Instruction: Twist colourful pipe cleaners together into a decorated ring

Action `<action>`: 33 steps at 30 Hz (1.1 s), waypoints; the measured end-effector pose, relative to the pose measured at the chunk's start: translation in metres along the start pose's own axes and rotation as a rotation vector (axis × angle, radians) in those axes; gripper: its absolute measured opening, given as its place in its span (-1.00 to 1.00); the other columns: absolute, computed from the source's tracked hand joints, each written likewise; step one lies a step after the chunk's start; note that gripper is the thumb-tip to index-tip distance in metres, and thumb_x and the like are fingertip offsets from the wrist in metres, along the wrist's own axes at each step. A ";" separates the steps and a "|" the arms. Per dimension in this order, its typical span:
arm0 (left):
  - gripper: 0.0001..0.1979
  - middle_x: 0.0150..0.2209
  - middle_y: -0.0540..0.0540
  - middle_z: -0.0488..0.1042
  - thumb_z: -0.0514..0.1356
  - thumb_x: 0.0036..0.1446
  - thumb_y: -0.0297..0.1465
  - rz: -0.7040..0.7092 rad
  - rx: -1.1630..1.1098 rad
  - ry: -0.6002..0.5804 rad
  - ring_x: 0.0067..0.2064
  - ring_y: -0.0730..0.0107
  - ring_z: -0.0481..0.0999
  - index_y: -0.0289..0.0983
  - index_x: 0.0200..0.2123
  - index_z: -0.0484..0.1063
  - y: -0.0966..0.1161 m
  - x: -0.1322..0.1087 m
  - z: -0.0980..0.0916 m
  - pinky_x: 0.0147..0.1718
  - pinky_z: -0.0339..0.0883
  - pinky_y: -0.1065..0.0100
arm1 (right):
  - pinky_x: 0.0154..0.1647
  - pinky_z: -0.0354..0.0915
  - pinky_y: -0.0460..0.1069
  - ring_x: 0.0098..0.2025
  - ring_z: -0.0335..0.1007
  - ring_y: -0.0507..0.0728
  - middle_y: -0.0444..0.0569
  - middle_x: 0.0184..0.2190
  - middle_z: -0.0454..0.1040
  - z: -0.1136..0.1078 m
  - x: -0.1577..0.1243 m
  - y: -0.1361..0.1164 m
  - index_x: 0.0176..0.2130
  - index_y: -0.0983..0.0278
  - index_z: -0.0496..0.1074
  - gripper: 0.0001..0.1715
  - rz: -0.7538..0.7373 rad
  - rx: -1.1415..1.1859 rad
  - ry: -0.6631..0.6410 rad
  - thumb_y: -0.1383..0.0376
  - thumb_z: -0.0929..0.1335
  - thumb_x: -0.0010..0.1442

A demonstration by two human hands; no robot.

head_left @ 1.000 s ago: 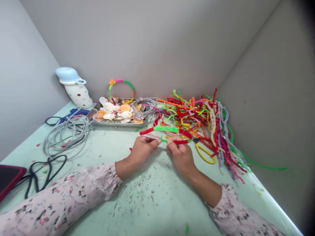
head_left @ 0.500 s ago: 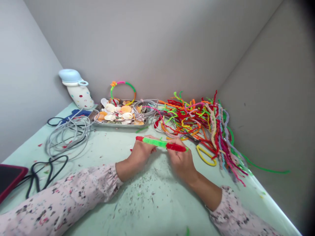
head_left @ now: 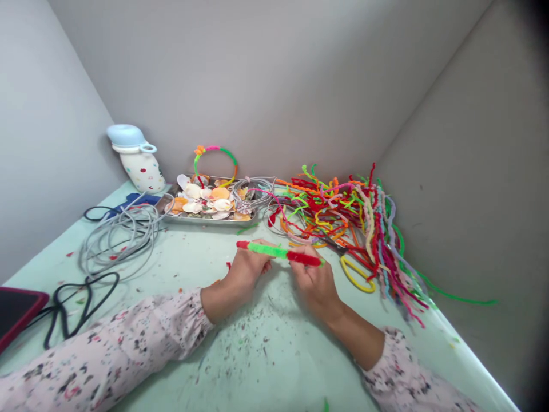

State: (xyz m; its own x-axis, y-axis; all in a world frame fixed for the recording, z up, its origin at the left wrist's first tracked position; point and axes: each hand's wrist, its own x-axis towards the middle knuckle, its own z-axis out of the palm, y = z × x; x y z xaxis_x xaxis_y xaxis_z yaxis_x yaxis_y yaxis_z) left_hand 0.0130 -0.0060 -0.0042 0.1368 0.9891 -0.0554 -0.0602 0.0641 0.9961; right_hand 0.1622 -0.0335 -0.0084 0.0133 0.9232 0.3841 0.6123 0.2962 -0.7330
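A fuzzy pipe-cleaner strip point(head_left: 274, 251), green in the middle with red at both sides, stretches between my two hands above the table. My left hand point(head_left: 245, 273) is closed on it near its left red end. Further right, my right hand point(head_left: 315, 283) pinches it by the longer red section, where a bit of green shows at the tip. Both thumbs and fingertips are partly hidden behind the strip and the hands. Scissors with yellow handles point(head_left: 357, 274) lie just right of my right hand, beside a tangle of coloured pipe cleaners point(head_left: 334, 200).
A metal tray point(head_left: 206, 221) of seashells stands at the back, with a multicoloured pipe-cleaner ring point(head_left: 236, 163) upright in it. Coiled grey cable point(head_left: 120, 234), a white bottle with blue lid point(head_left: 143, 169) and a red-edged dark device point(head_left: 21, 309) are on the left.
The camera view has shifted slightly. Both hands keep their hold on the strip, which sits at almost the same place and tilt.
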 end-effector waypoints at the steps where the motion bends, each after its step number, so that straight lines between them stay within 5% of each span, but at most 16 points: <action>1: -0.87 -0.61 0.07 0.22 0.20 -0.09 -0.36 -0.018 -0.021 0.015 -0.57 0.54 0.16 -0.28 -0.56 0.33 0.000 0.001 0.001 -0.58 0.03 0.43 | -0.28 0.20 -0.02 -0.32 0.37 0.15 -0.07 -0.42 0.48 0.000 0.001 0.000 -0.30 0.22 0.42 -0.75 0.054 0.024 0.003 0.19 0.21 0.21; 5: -0.78 -0.59 0.13 0.26 0.28 -0.12 -0.36 -0.035 -0.116 0.048 -0.61 0.60 0.14 -0.24 -0.33 0.40 -0.001 0.001 0.004 -0.60 -0.01 0.47 | -0.35 0.16 -0.04 -0.41 0.33 0.11 -0.12 -0.52 0.44 0.002 0.004 -0.001 -0.38 0.23 0.44 -0.70 0.171 0.144 0.015 0.13 0.23 0.19; 12: -0.82 -0.56 0.07 0.35 0.29 -0.10 -0.34 -0.008 -0.056 0.004 -0.55 0.57 0.19 -0.28 -0.38 0.48 0.002 0.001 0.000 -0.53 0.04 0.47 | -0.48 0.11 -0.08 -0.54 0.22 0.05 -0.20 -0.63 0.33 0.005 0.005 0.002 -0.46 0.25 0.38 -0.70 0.295 0.284 -0.009 0.10 0.26 0.15; 21: -0.74 -0.65 0.06 0.26 0.20 0.00 -0.29 0.068 0.045 -0.040 -0.58 0.52 0.16 -0.33 -0.29 0.54 0.009 -0.001 -0.004 -0.57 -0.02 0.45 | -0.46 0.12 -0.08 -0.53 0.20 0.04 -0.21 -0.63 0.29 0.005 0.006 0.004 -0.51 0.24 0.32 -0.68 0.279 0.318 -0.003 0.11 0.27 0.16; 33: -0.77 -0.48 0.00 0.42 0.19 0.03 -0.31 0.099 0.126 -0.001 -0.57 0.55 0.18 -0.31 -0.31 0.56 0.004 0.003 -0.004 -0.57 0.03 0.45 | -0.41 0.12 -0.08 -0.49 0.22 0.05 -0.20 -0.60 0.31 0.002 0.007 0.003 -0.48 0.24 0.34 -0.71 0.207 0.231 0.005 0.14 0.25 0.17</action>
State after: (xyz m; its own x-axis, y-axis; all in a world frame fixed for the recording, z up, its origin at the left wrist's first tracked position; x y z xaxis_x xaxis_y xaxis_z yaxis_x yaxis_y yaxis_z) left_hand 0.0093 -0.0023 -0.0004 0.1369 0.9896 0.0436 0.0509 -0.0510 0.9974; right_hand 0.1623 -0.0256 -0.0095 0.1234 0.9685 0.2161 0.4006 0.1506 -0.9038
